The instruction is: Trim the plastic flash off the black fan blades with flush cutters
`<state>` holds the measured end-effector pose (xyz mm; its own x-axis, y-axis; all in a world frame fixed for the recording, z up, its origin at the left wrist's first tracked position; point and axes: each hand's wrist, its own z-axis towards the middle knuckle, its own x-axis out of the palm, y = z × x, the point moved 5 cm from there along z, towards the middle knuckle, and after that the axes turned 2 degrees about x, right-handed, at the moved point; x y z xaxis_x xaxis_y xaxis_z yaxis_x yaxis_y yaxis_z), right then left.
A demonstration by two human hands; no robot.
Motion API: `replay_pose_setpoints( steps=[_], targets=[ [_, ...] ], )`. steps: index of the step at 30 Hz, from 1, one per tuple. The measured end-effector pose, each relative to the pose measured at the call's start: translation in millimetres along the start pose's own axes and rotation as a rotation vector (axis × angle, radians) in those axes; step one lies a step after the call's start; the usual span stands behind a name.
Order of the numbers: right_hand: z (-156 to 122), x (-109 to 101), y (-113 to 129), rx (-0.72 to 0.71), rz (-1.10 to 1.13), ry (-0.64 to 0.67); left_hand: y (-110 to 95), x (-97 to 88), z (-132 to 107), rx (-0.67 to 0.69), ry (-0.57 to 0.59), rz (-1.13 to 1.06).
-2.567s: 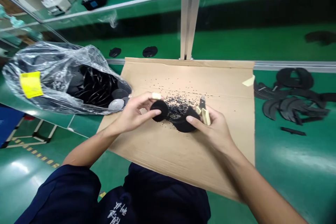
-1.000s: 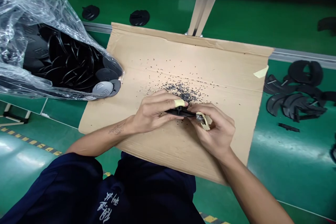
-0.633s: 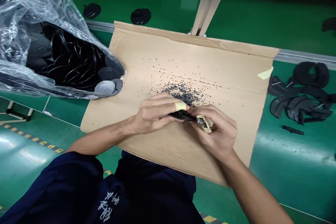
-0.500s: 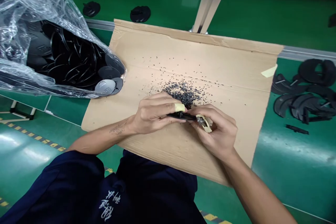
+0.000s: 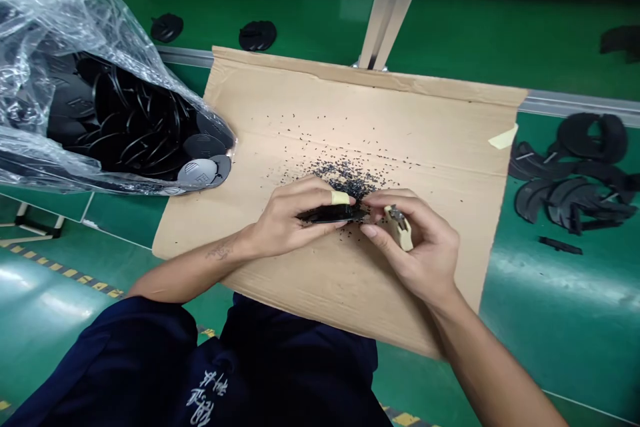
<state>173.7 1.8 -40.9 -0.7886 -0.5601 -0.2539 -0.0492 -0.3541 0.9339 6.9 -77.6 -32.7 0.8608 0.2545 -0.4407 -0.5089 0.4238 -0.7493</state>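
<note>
Crinkled glossy plastic bag (image 5: 75, 20), matt cardboard sheet (image 5: 310, 287), smooth plastic-looking disc (image 5: 325, 215), metal post (image 5: 395, 7).

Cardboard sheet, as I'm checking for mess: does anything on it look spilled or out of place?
Small black bits lie scattered loose across the cardboard sheet, uncontained, thickest beyond the left hand and right hand, with strays well outside that patch.

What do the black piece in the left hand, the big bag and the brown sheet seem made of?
Black piece: probably plastic, given its smooth, faint sheen.
Bag: likely plastic film; it's see-through, shiny, crinkled.
Brown sheet: apparently cardboard, matte and creased.
</note>
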Motion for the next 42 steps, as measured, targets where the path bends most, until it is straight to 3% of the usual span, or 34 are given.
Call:
replay_pose_setpoints(
  steps=[4, 10, 16, 19, 23, 25, 30, 33, 37, 42],
  targets=[
    [-0.3, -0.2, 1.3, -0.07, 0.003, 0.045, 4.0, 2.2, -0.4, -0.06, 0.106, -0.131],
    [-2.1, 2.9, 5.6, -0.163, -0.013, 0.115, 20.9, 7.8, -2.3, -0.438, 0.287, -0.535],
    [-4.8, 8.8, 5.8, -0.269, -0.055, 0.18, 22.6, 10.5, -4.4, -0.518, 0.313, -0.623],
    [-5.7, 9.8, 5.0, -0.291, -0.111, 0.172, 25.1, 9.3, -5.7, -0.505, 0.296, -0.566],
    [-5.3, 3.6, 6.8, -0.264, -0.144, 0.021, 26.3, 8.8, -6.9, -0.463, 0.227, -0.578],
    [-5.6, 1.1, 9.1, -0.281, -0.158, -0.022, 24.0, 8.9, -7.4, -0.404, 0.182, -0.563],
    [-1.6, -2.4, 6.4, -0.232, -0.192, 0.051, 16.0, 1.6, -5.0, -0.216, 0.011, -0.275],
    [2.2, -8.6, 3.7, -0.242, -0.339, 0.01, 11.0, -5.2, -1.5, -0.094, -0.062, -0.147],
    [2.9, -7.0, 0.6, -0.302, -0.571, 0.021, 9.4, -5.6, -0.7, -0.007, -0.031, -0.112],
    [-2.3, -1.8, 0.0, -0.352, -0.684, 0.045, 9.5, -3.2, -3.7, 0.027, -0.017, -0.131]
  ],
)
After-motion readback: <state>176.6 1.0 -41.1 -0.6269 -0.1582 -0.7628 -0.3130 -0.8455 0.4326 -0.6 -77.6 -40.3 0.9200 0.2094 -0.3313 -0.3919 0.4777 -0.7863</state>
